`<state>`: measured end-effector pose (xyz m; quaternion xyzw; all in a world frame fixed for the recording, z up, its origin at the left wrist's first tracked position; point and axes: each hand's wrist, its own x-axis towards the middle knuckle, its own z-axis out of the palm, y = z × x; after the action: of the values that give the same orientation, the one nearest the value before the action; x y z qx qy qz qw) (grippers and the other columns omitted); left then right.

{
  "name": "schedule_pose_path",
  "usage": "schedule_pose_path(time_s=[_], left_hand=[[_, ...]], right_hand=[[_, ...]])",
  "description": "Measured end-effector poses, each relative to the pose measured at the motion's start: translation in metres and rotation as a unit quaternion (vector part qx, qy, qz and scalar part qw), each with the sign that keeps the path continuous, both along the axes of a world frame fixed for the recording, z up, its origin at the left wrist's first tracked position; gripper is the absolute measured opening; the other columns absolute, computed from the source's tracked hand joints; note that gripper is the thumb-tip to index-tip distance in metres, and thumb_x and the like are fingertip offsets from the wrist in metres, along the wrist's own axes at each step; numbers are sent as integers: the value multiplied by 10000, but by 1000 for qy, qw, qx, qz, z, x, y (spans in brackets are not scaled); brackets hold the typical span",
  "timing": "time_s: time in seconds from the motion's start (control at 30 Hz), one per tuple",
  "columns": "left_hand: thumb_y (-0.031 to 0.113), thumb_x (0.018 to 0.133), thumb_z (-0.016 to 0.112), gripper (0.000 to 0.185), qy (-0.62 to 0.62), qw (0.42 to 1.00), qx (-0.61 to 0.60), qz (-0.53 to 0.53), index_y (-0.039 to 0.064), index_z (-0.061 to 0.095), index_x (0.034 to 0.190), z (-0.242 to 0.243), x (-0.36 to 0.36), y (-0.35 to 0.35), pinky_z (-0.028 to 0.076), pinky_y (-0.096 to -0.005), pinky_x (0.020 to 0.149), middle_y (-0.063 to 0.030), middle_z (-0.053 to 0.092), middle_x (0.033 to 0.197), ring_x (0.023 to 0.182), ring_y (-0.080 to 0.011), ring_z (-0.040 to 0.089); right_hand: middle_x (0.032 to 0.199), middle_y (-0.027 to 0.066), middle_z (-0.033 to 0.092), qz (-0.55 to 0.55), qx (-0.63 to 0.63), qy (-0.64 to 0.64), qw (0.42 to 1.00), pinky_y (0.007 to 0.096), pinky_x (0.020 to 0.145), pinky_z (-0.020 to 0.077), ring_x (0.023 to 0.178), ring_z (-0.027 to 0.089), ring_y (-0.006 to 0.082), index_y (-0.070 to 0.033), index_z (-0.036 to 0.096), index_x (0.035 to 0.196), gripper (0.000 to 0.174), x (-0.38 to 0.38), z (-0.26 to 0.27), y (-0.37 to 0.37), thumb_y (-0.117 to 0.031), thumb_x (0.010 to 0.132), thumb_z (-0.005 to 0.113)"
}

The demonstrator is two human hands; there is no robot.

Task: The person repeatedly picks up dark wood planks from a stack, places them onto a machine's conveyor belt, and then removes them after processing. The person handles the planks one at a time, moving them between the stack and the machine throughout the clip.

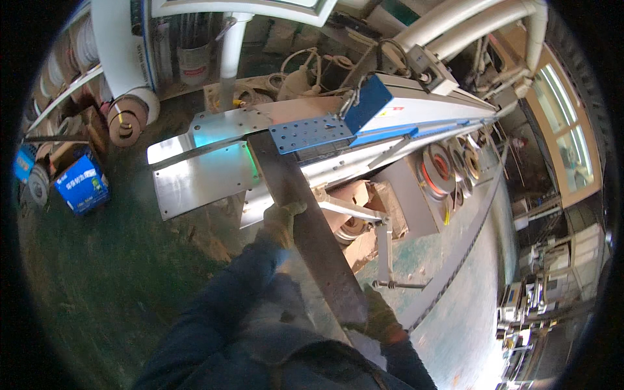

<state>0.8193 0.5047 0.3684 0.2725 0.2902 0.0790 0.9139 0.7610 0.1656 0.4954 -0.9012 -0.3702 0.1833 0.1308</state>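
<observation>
A long, narrow dark panel [319, 229] runs from my body to the metal feed table of a long white-and-blue machine [429, 107], likely an edge bander. Its far end lies by the blue perforated plate [309, 134] and the bare steel plate [209, 180]. My left hand [280, 222], in a work glove, grips the panel's left edge near mid-length. On its right edge, closer to my body, my gloved right hand [382, 312] holds it. The fingers under the panel are hidden. A green light line falls on the steel beside the panel.
A jointed support arm [385, 243] juts out right of the panel, joined to a long rail [458, 263]. Rolls of banding [438, 168] and an open carton [358, 248] sit below the machine. At left stand a blue box [83, 185] and more rolls [127, 119].
</observation>
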Motion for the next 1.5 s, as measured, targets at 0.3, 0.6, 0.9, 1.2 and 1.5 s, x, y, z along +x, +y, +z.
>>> schedule_pose_path(time_s=[0.3, 0.6, 0.9, 1.2, 1.5], left_hand=[[49, 811, 793, 267, -9, 999, 1, 47, -12, 727, 1062, 18, -10, 8, 588, -381, 779, -128, 737, 1031, 903, -261, 707], [146, 882, 764, 366, 12, 1000, -24, 6, -26, 672, 1192, 29, -4, 25, 560, -369, 809, -124, 719, 1107, 933, -243, 700], [297, 922, 734, 358, 79, 955, 271, -92, 26, 718, 1156, 55, -16, 41, 597, -414, 859, -136, 711, 1203, 998, -278, 711], [596, 906, 667, 577, 195, 948, 243, -68, 55, 716, 1099, 11, 1, 9, 553, -302, 672, -73, 724, 895, 703, -181, 655], [17, 789, 777, 508, 139, 730, 653, -145, 162, 693, 1269, -4, -8, -6, 568, -410, 967, -151, 573, 1401, 1149, -320, 644]], right_hand=[[1099, 312, 670, -125, -2, 148, 981, 546, 853, 520, 1027, 648, 504, -70, 453, 1406, 637, 53, -35, 81, -563, 1005, 498], [951, 296, 673, -77, -40, 120, 989, 567, 720, 527, 869, 662, 518, -30, 533, 1246, 473, 60, -33, 87, -449, 1030, 484], [1069, 214, 607, 20, -29, 69, 997, 522, 554, 534, 708, 656, 430, -137, 601, 1243, 288, 60, -49, 72, -201, 962, 587], [996, 187, 643, -27, -40, 109, 993, 492, 657, 554, 789, 680, 416, -68, 642, 1136, 282, 66, -52, 70, -307, 997, 585], [820, 216, 650, -59, -26, 118, 991, 561, 619, 514, 737, 656, 477, -42, 587, 1122, 451, 91, -52, 63, -463, 967, 633]])
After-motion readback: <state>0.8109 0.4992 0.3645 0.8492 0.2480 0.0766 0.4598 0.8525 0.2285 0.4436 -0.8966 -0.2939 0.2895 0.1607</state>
